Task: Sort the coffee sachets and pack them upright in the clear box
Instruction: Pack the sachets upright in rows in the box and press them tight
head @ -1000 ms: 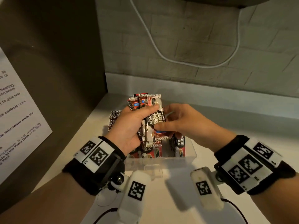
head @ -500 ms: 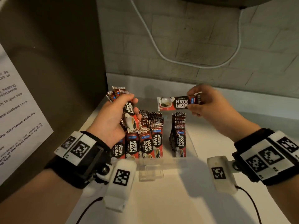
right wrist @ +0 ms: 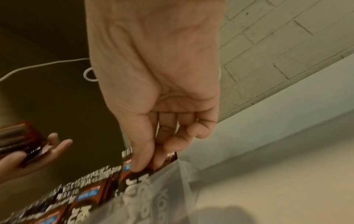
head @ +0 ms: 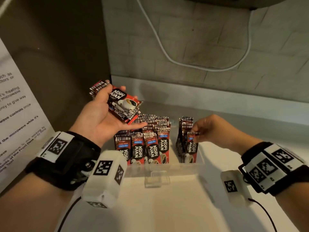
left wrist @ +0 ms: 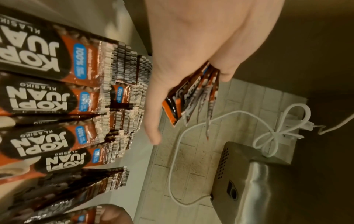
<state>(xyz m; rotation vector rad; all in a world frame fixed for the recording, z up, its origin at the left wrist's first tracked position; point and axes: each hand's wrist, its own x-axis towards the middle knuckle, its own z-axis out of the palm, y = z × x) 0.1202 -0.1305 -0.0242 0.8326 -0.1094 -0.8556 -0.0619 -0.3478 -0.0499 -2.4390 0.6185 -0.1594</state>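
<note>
A clear box [head: 184, 166] on the white counter holds several red-and-black Kopi Juan sachets standing upright in rows [head: 143, 144]. My left hand [head: 100, 114] is raised palm-up over the box's left rear and grips a fanned stack of sachets [head: 123, 104], which also shows in the left wrist view [left wrist: 191, 97]. My right hand [head: 210, 129] pinches the top of one upright sachet [head: 192, 144] at the front of the right-hand row; thumb and forefinger clamp that sachet [right wrist: 132, 177] just behind the box wall [right wrist: 168, 189].
A dark panel with a printed paper notice [head: 18, 118] stands on the left. A brick-patterned wall with a white cable [head: 167, 54] is behind. A steel appliance [left wrist: 268, 181] hangs above. Bare counter [head: 167, 206] lies in front of the box.
My right hand has brought its sachet down from mid-air into the right row of the box. My left hand has turned palm-up and lifted its stack slightly.
</note>
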